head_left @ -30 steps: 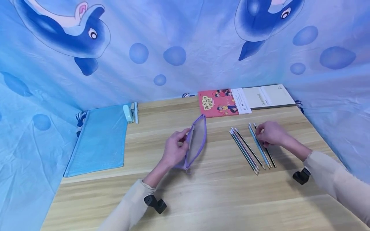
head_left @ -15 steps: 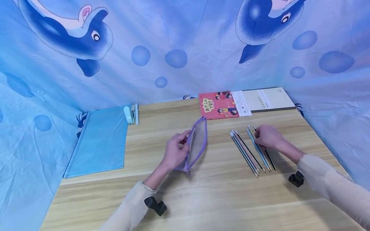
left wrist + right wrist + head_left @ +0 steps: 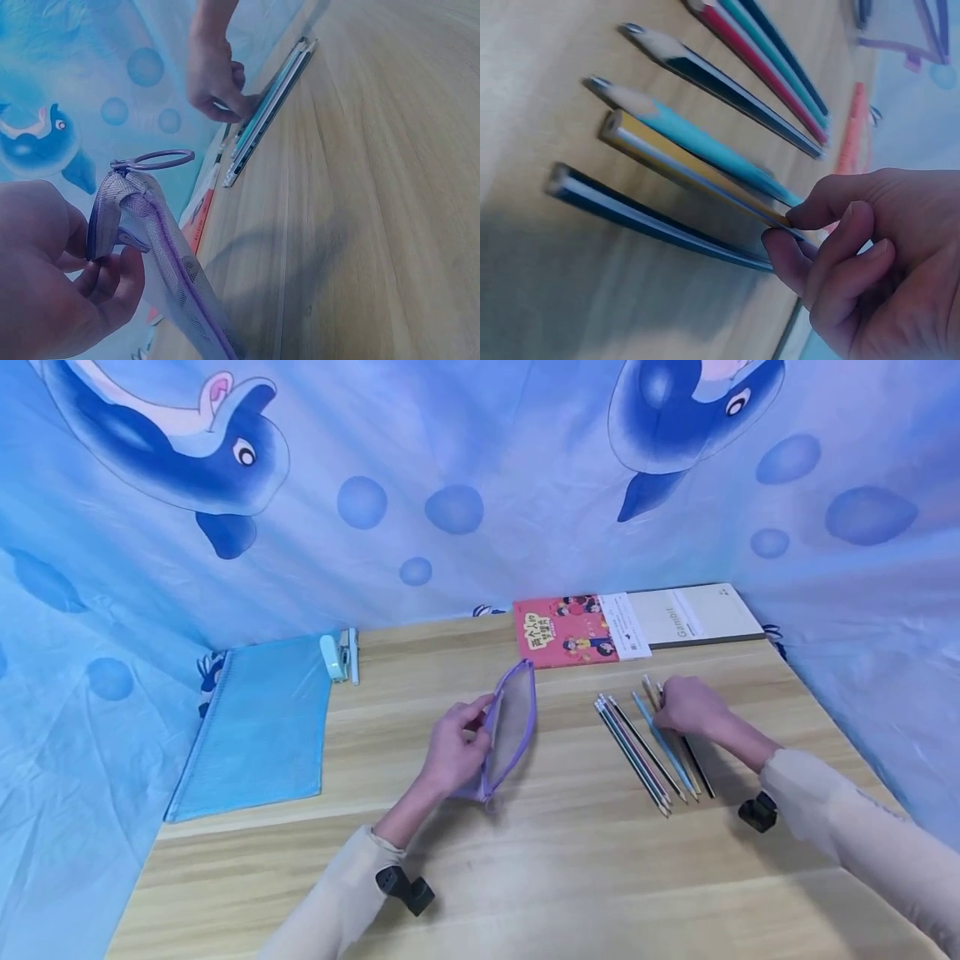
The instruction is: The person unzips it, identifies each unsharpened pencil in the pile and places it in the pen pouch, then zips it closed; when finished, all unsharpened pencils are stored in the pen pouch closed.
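In the head view my left hand pinches one edge of a purple-trimmed zip pencil pouch, whose mouth gapes. A ring pull hangs at its zip end in the left wrist view. To the right, my right hand bends over the pencils. Its thumb and forefinger pinch a gold pencil, as the right wrist view shows. A light blue pencil lies alongside it, and a dark pencil is on the other side. Left of these, several more pencils lie close together on the table.
A blue mesh folder lies at the left, with a mint stapler and a slim light blue item by its far corner. A red booklet and a cream notebook lie along the table's back edge, before a dolphin-print curtain.
My right hand has shifted slightly left, from the dark pencil onto the gold one. The eraser end of the light blue pencil has swung left. My left hand still holds the pouch.
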Demonstrator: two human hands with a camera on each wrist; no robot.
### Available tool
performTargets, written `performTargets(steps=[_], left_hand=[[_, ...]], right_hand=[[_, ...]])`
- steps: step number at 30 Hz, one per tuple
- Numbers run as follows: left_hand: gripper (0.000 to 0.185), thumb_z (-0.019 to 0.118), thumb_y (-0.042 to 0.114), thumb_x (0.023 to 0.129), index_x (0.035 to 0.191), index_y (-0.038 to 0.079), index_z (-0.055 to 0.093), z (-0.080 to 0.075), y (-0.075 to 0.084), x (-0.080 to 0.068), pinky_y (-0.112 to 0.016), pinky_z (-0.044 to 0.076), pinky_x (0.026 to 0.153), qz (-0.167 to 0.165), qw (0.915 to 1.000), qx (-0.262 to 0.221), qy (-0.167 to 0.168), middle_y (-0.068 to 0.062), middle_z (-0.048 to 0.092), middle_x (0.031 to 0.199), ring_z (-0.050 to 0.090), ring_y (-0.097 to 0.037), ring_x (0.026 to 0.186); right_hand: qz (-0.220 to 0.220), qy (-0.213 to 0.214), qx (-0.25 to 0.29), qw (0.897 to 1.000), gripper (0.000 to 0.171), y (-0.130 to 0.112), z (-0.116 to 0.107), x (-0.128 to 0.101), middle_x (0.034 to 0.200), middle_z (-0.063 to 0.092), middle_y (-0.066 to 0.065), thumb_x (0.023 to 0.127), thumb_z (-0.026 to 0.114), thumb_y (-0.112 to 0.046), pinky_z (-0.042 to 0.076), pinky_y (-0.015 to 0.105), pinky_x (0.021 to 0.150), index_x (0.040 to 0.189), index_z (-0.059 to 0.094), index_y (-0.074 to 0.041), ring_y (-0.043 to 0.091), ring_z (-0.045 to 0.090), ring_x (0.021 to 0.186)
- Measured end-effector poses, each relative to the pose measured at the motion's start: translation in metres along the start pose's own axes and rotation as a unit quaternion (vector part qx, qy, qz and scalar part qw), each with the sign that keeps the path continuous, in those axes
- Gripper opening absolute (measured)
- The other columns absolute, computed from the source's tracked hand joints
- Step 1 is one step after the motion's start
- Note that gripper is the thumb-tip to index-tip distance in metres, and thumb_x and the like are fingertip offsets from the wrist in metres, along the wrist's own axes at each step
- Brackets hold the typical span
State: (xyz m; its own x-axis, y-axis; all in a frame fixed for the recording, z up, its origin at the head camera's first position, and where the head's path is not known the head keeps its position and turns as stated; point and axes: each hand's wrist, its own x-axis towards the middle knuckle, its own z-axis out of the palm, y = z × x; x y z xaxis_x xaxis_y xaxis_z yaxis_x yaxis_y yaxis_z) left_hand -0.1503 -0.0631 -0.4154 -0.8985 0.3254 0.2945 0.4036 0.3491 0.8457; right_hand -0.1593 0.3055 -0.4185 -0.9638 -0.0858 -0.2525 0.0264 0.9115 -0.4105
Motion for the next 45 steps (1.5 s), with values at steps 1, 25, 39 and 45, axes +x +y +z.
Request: performTargets(steps=[1,25,39,45], left_hand=[[0.051,0.053,-0.017,0.081,0.130,-0.008,0.061,0.000,0.000,0.000,-0.027,0.059,0.065,-0.001,1.0000,0.002,0.000,-0.017,0.060,0.092,0.064,-0.031,0.083],[0.050,0.054,-0.018,0.080,0.128,-0.009,0.061,0.002,0.002,-0.002,-0.027,0.059,0.071,0.007,0.9999,0.007,0.002,-0.016,0.060,0.091,0.063,-0.029,0.084],[0.051,0.055,-0.016,0.080,0.130,-0.009,0.061,0.005,0.003,-0.001,-0.026,0.059,0.070,-0.004,1.0000,0.006,-0.001,-0.026,0.060,0.094,0.064,-0.032,0.084],[0.051,0.055,-0.016,0.079,0.129,-0.009,0.061,0.006,0.004,0.001,-0.026,0.059,0.071,0.002,0.9999,0.010,0.005,-0.025,0.060,0.093,0.063,-0.031,0.084]], right_hand=[[0.003,0.001,0.006,1.000,0.032,-0.001,-0.002,0.001,0.047,0.041,-0.005,0.075,0.066,-0.011,0.027,0.023,0.042,0.052,0.045,-0.016,0.010,0.037,0.042],[0.022,-0.027,0.427,0.904,0.016,-0.109,-0.011,0.000,0.082,0.070,0.010,0.092,0.058,-0.006,0.034,0.019,0.041,0.103,0.049,0.001,0.007,0.047,0.050],[0.006,-0.030,0.469,0.883,0.015,-0.155,0.021,0.013,0.083,0.071,0.012,0.094,0.061,-0.006,0.034,0.019,0.039,0.102,0.051,0.002,0.007,0.050,0.047],[0.000,-0.032,0.458,0.888,0.013,-0.164,0.029,0.013,0.083,0.071,0.015,0.093,0.062,-0.005,0.037,0.019,0.038,0.099,0.053,0.003,0.008,0.052,0.047]])
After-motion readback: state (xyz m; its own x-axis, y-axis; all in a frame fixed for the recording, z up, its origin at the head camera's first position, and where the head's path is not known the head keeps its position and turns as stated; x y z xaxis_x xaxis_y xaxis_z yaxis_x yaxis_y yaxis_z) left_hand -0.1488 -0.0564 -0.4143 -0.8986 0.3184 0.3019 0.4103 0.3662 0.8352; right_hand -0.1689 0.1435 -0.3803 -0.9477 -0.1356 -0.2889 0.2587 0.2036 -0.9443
